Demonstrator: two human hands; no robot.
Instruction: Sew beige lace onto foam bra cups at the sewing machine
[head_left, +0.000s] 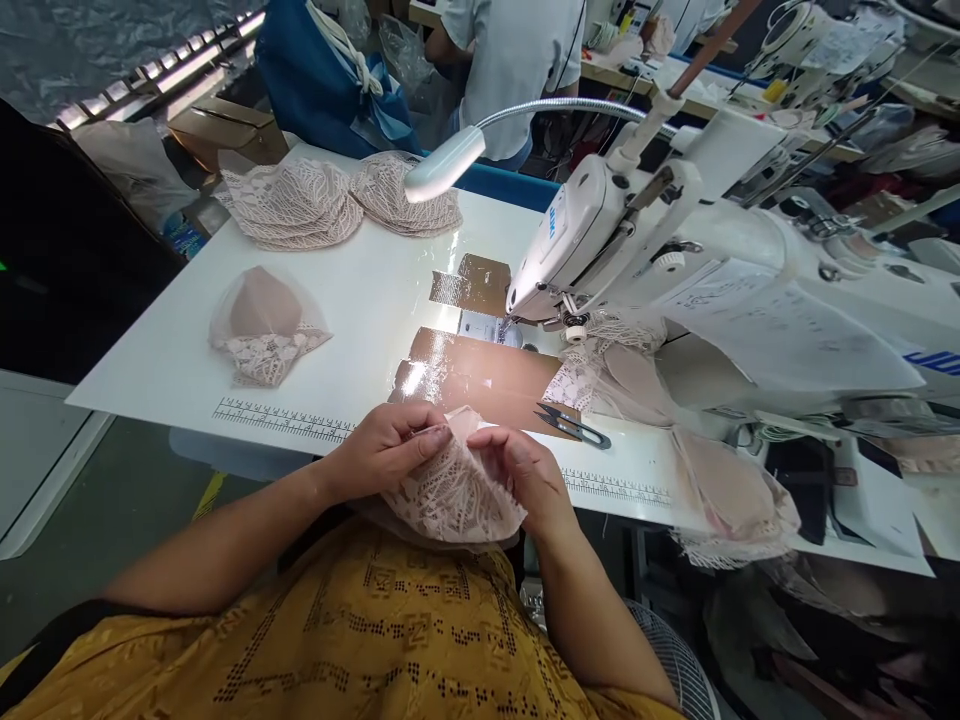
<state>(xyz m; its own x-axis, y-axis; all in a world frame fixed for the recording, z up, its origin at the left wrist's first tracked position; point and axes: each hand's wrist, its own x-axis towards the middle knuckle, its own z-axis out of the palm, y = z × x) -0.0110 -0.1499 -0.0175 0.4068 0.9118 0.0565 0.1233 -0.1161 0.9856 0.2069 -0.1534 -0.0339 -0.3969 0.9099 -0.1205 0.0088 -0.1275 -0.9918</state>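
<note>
Both of my hands hold one pink lace bra cup (454, 492) at the near edge of the white sewing table (360, 300). My left hand (386, 447) pinches its upper left edge, fingers closed. My right hand (521, 470) grips its right side, fingers curled over the lace. Thread snips (571, 424) lie on the table just beyond my right hand. The sewing machine (637, 240) stands behind them, with lace pieces (600, 375) bunched under its head.
A single padded cup (264, 325) lies at the left of the table, and a pile of lace cups (337, 200) sits at the far left corner. A gooseneck lamp (446, 163) hangs over the middle. More finished cups (731, 500) trail off at the right. A person stands behind the table.
</note>
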